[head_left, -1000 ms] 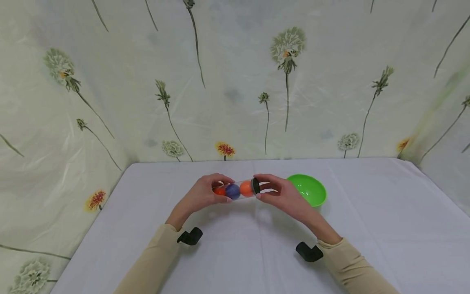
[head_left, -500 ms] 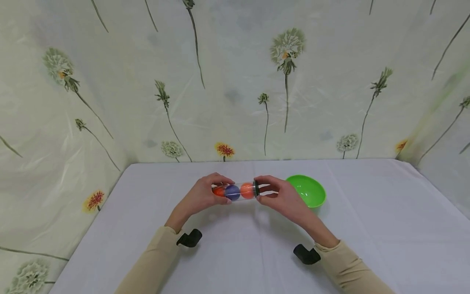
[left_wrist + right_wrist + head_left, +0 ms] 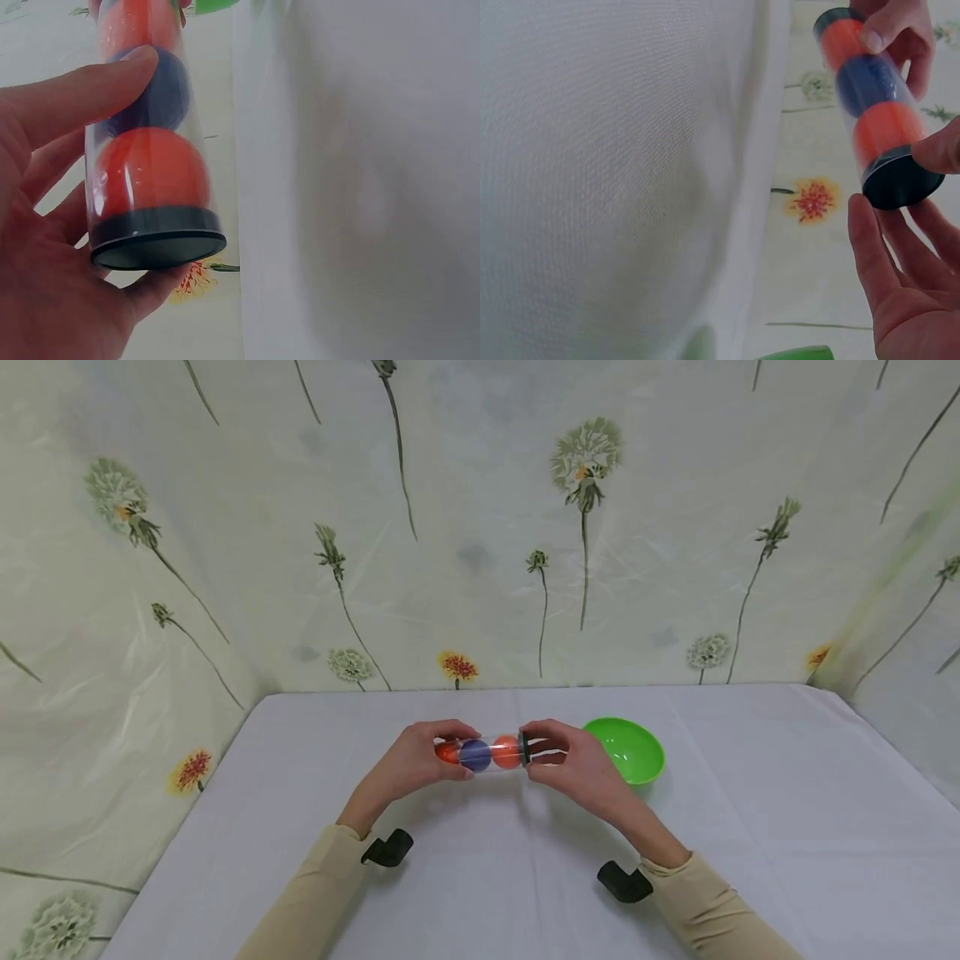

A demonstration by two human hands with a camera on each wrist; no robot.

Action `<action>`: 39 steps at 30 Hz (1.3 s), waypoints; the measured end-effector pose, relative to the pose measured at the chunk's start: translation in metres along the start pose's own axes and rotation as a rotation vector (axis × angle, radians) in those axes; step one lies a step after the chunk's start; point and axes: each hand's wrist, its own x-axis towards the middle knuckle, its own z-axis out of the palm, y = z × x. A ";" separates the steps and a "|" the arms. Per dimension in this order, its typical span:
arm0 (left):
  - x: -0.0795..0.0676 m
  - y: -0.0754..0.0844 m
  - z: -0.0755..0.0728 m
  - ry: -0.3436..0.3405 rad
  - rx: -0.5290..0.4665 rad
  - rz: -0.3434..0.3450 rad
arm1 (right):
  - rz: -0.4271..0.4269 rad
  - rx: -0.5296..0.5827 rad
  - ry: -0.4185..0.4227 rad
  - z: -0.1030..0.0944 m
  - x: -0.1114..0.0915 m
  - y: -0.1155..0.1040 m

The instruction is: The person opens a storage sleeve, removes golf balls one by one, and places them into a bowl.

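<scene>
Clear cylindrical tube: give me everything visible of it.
The clear, plastic-looking cylindrical tube has a round black left cap and a round black right cap. Inside, in a row: an orange ball, a blue ball and another orange ball. It is held roughly level above the white cloth-covered table. The bare left hand grips its left part; the right hand pinches the right cap.

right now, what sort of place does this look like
Probably an indoor filming or demonstration corner, though that isn't certain: a white-clothed table with flower-printed sheeting rising behind it and on both sides.
</scene>
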 end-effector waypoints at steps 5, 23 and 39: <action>0.001 0.001 0.001 -0.001 0.020 0.020 | 0.001 -0.043 0.012 -0.001 -0.001 -0.002; -0.002 0.008 -0.001 -0.031 0.059 -0.018 | -0.031 -0.171 0.044 0.006 -0.004 -0.004; -0.003 0.008 -0.001 -0.031 0.075 0.006 | -0.012 -0.183 0.060 0.009 -0.003 -0.011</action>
